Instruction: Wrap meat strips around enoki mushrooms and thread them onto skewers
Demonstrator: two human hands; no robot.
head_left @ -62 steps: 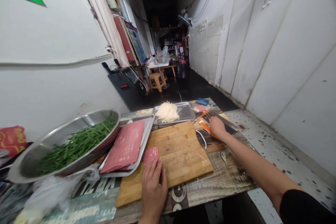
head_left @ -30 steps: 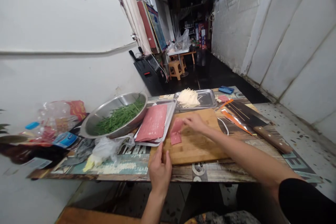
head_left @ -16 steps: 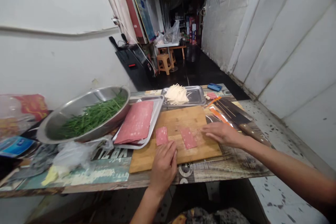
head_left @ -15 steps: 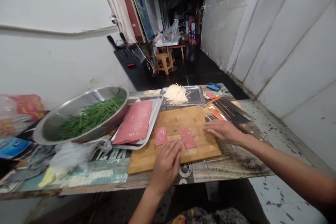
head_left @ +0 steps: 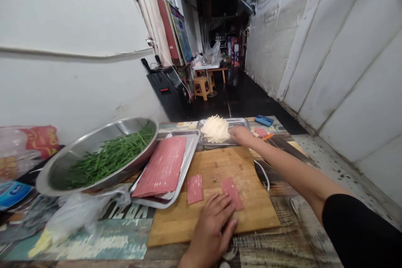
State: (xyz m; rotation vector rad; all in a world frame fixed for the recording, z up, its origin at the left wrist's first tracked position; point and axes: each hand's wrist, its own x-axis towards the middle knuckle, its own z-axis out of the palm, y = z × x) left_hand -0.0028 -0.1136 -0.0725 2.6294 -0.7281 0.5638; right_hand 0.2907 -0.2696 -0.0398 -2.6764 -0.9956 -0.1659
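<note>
Two pink meat slices (head_left: pixel 195 188) (head_left: pixel 231 186) lie side by side on the wooden cutting board (head_left: pixel 216 163). My left hand (head_left: pixel 213 228) rests flat on the board's near edge, fingers spread, touching the right slice. My right hand (head_left: pixel 241 135) reaches to the far tray (head_left: pixel 241 122) and touches the pile of white enoki mushrooms (head_left: pixel 215 129); its fingers are partly hidden. A stack of pink meat slices (head_left: pixel 163 166) fills a steel tray (head_left: pixel 188 159) left of the board.
A big steel bowl of green stalks (head_left: pixel 103 159) stands at the left, with plastic bags (head_left: pixel 72 217) and packets in front. A blue object (head_left: pixel 264 120) lies beyond the far tray. A white wall runs on the right, a dark corridor with stools ahead.
My right hand left the board's right side and reached forward to the mushroom tray. My left hand slid right along the near edge to the right slice.
</note>
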